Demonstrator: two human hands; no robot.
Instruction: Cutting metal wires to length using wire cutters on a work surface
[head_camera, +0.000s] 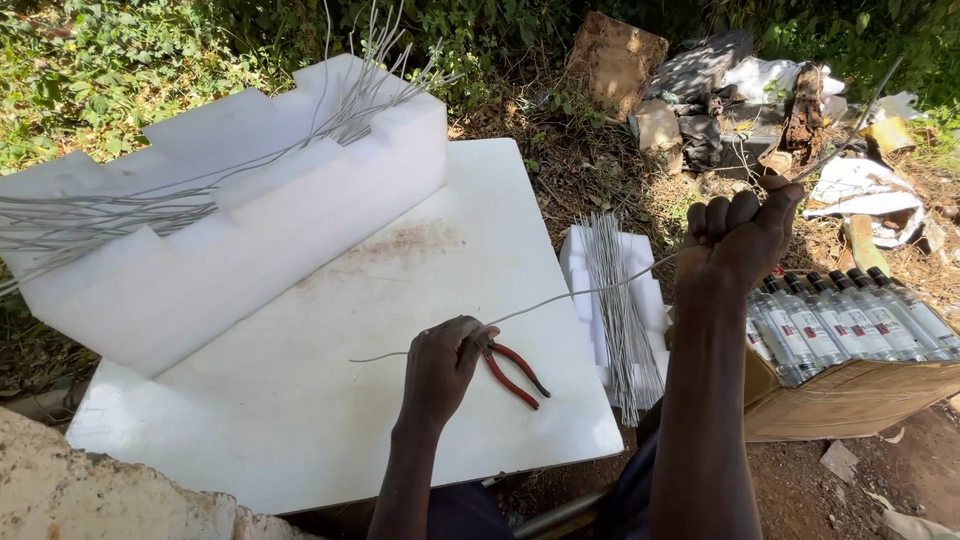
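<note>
Left hand (445, 360): fingers closed, pinched wire (590, 292) near its left end, over white board (300, 400). Red-handled pliers (513, 372) lay just right. Right hand (735, 238): fist clenched round wire farther right, raised. Cut wire bundle (620, 310) beyond.

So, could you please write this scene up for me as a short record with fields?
setting: outdoors, white board as work surface
left hand: left hand grips red-handled pliers on a long wire
right hand: right hand raised, fist closed on the same wire
on board: white foam block carrying long wires
beside board: bundle of cut wires; carton of clear bottles
behind: rubbish pile
</note>
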